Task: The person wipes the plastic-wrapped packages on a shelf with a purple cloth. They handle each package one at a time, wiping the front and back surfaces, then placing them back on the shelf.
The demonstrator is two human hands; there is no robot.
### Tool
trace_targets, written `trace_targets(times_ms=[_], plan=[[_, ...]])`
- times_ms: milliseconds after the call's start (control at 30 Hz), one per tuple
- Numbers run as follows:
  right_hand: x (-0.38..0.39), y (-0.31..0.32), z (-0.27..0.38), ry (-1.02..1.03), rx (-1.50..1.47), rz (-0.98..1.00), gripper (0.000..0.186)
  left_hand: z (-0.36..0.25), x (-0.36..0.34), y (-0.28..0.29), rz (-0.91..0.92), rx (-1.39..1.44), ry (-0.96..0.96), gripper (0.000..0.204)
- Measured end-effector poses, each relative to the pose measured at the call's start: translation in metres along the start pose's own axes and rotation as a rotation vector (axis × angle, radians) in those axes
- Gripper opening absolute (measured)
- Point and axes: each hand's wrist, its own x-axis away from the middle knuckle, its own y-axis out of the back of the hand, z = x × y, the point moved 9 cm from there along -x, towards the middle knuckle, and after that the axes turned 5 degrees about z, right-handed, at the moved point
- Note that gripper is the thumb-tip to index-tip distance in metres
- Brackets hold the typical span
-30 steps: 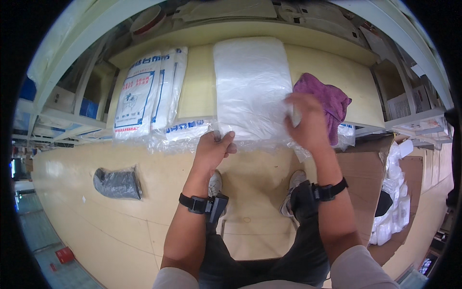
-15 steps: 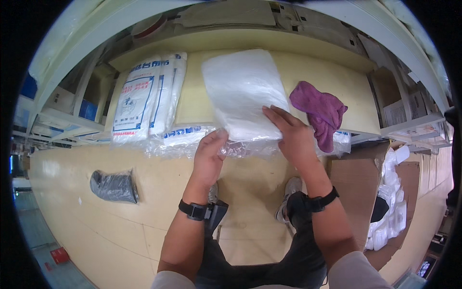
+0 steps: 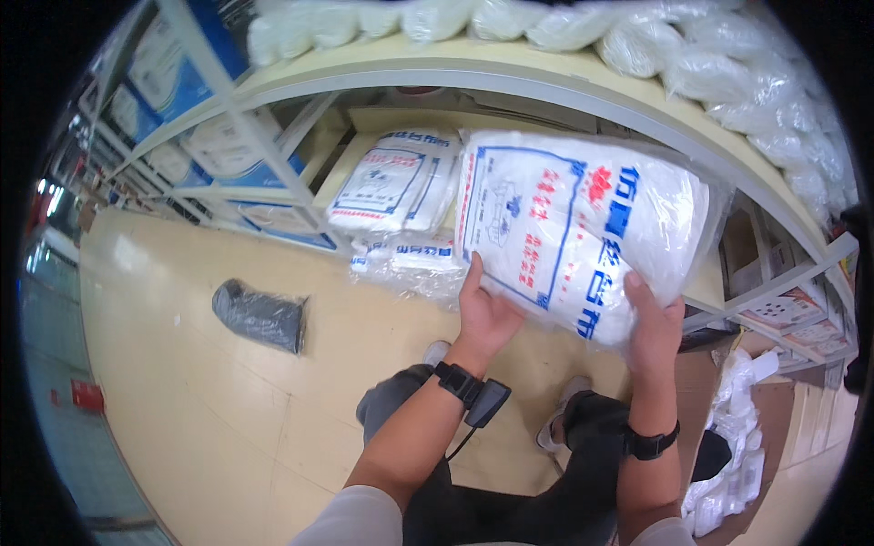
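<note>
I hold up a plastic-wrapped pack of white cloth, its blue and red printed side facing me and tilted. My left hand grips the lower left edge, thumb on the front and the other fingers partly hidden beneath. At the lower right corner my right hand is closed on the same pack, thumb pressing its printed face. Behind and to the left, similar printed packs lie overlapped on a shelf. Below them, another wrapped pack shows at the shelf's front.
Bundles in clear wrap line the upper shelf. A rack of blue-and-white boxes runs along the left. On the floor are a dark wrapped bundle and a red box. A cardboard box with white plastic items stands at right.
The white pack has come up off the shelf, and its printed side now faces me. Both hands moved right with it. My view has swung left; the purple cloth is out of sight.
</note>
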Motion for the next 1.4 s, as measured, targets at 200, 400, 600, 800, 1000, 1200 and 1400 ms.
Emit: trace_targets(times_ms=[200,400,600,800,1000,1200,1400], plan=[[0.062,0.023,-0.009,-0.244,-0.015,0.081,0.052,-0.043,0.076,0.058,-0.082,-0.565,-0.173,0.043],[0.129,0.074,-0.135,-0.893,-0.187,0.220,0.041,-0.015,0.176,0.013,-0.411,-0.438,0.051,0.035],[0.154,0.014,-0.197,-0.992,0.107,0.346,0.040,-0.104,0.222,0.080,-0.640,-0.540,0.029,0.033],[0.122,-0.065,-0.204,-0.946,-0.147,0.335,0.039,-0.199,0.197,0.104,-0.586,-0.634,0.059,0.039],[0.092,-0.092,-0.259,-1.074,-0.133,0.370,0.042,-0.248,0.164,0.133,-0.434,-0.638,0.193,0.048],[0.063,-0.116,-0.317,-0.921,0.056,0.459,0.045,-0.304,0.137,0.195,-0.505,-0.608,0.069,0.050],[0.034,-0.130,-0.365,-0.805,-0.193,0.243,0.040,-0.337,0.058,0.233,-0.489,-0.660,-0.148,0.052]])
